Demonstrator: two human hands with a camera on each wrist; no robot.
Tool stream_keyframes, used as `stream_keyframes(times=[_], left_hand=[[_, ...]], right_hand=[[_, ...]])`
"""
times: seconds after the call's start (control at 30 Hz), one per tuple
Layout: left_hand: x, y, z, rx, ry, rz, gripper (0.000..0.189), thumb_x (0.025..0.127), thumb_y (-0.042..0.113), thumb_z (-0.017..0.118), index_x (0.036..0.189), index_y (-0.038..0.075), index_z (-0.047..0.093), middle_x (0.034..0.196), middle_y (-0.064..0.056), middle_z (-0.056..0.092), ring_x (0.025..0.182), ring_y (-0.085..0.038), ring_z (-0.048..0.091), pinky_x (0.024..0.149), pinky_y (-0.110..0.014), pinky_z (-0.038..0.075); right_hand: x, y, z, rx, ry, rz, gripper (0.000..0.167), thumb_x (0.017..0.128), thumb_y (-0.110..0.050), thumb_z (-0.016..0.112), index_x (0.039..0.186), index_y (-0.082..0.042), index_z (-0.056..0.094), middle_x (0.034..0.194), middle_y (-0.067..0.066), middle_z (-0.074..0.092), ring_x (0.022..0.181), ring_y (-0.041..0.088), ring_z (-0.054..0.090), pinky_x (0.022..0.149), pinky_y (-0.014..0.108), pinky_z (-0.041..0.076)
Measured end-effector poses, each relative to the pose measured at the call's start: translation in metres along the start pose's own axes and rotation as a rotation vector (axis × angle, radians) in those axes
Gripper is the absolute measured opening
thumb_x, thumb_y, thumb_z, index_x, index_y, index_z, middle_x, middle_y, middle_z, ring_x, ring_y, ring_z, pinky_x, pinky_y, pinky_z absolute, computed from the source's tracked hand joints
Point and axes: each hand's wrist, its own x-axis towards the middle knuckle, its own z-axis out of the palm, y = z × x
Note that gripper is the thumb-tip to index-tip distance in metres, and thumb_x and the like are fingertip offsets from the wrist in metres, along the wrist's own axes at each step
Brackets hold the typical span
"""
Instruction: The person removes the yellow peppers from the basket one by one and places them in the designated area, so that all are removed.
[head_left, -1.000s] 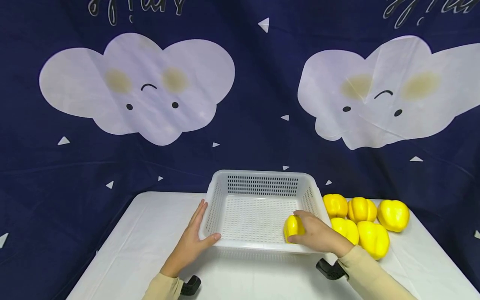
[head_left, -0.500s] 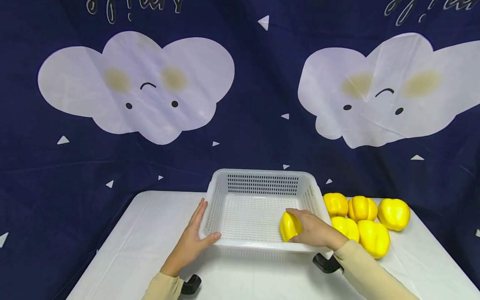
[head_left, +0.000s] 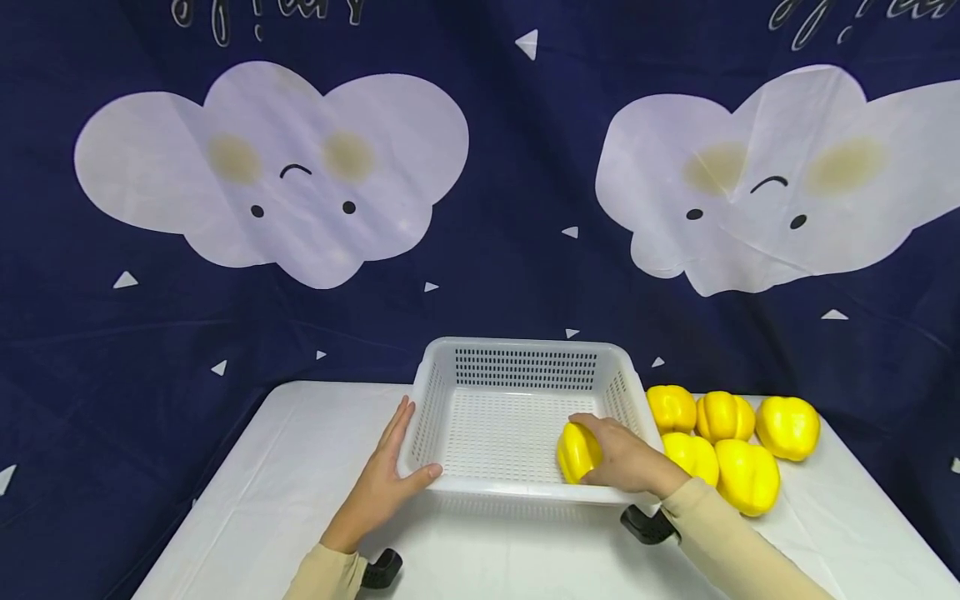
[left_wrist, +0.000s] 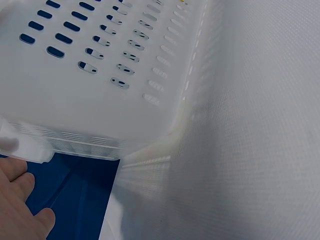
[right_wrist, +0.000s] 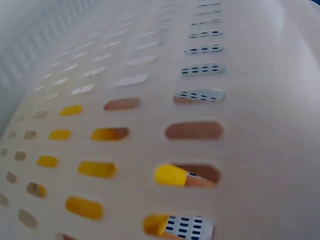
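A white plastic basket (head_left: 525,492) with slotted walls stands on the table. My left hand (head_left: 380,487) lies against the basket's left side in the head view, fingers extended and thumb over the front left corner of the rim. Inside the basket, near its front right, my right hand (head_left: 626,454) grips a yellow bell pepper (head_left: 578,454) between thumb and fingers. Yellow parts of this pepper (right_wrist: 85,207) show through the slots in the right wrist view. How firmly it touches the basket floor is hidden.
Several more yellow bell peppers (head_left: 747,477) stand close together on the white-covered table (head_left: 300,433), just right of the basket. A dark blue curtain (head_left: 517,292) with cloud prints hangs behind the table.
My right hand has shifted a little to the left inside the basket, carrying the bell pepper, which leans slightly more. The left hand and basket have stayed in place.
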Motion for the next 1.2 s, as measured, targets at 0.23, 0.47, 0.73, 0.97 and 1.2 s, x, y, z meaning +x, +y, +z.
stream_keyframes(times=[0.23, 0.47, 0.73, 0.97, 1.2], left_hand=[[-0.0012, -0.0022, 0.0, 0.001, 0.003, 0.009, 0.099, 0.087, 0.039, 0.077, 0.162, 0.011, 0.018, 0.169, -0.007, 0.008, 0.152, -0.04, 0.012, 0.113, -0.07, 0.016], [-0.0013, -0.0014, 0.0005, -0.007, 0.001, 0.011, 0.099, 0.087, 0.038, 0.077, 0.162, 0.011, 0.018, 0.169, -0.007, 0.008, 0.152, -0.04, 0.012, 0.114, -0.07, 0.015], [-0.0013, -0.0027, 0.0006, -0.002, 0.002, 0.019, 0.098, 0.087, 0.038, 0.077, 0.162, 0.011, 0.018, 0.169, -0.007, 0.007, 0.152, -0.04, 0.012, 0.113, -0.07, 0.015], [-0.0011, -0.0041, 0.0002, 0.004, 0.005, 0.019, 0.098, 0.087, 0.037, 0.077, 0.162, 0.012, 0.018, 0.169, -0.006, 0.008, 0.152, -0.04, 0.011, 0.114, -0.07, 0.015], [-0.0008, -0.0043, 0.0002, 0.0, 0.003, 0.026, 0.099, 0.087, 0.035, 0.078, 0.162, 0.012, 0.018, 0.169, -0.006, 0.007, 0.152, -0.04, 0.011, 0.113, -0.071, 0.015]], right_hand=[[0.0013, 0.0002, 0.0029, 0.005, 0.001, 0.027, 0.085, 0.068, -0.008, 0.088, 0.143, -0.002, 0.047, 0.13, 0.021, 0.06, 0.118, 0.036, 0.056, 0.102, 0.055, 0.045], [0.0028, 0.0006, 0.0042, 0.01, 0.005, 0.056, 0.087, 0.067, -0.011, 0.09, 0.142, -0.001, 0.047, 0.128, 0.019, 0.061, 0.116, 0.034, 0.057, 0.102, 0.055, 0.045], [0.0022, -0.0005, 0.0052, 0.001, 0.028, 0.036, 0.083, 0.067, -0.018, 0.092, 0.138, -0.003, 0.051, 0.12, 0.014, 0.064, 0.107, 0.028, 0.059, 0.098, 0.051, 0.048], [0.0036, -0.0028, 0.0046, -0.03, 0.011, 0.059, 0.089, 0.067, -0.016, 0.091, 0.143, 0.002, 0.049, 0.118, 0.017, 0.063, 0.103, 0.027, 0.058, 0.097, 0.05, 0.049], [0.0059, -0.002, 0.0049, -0.05, -0.017, 0.06, 0.093, 0.067, -0.014, 0.091, 0.146, 0.004, 0.046, 0.117, 0.018, 0.063, 0.098, 0.026, 0.056, 0.095, 0.048, 0.049]])
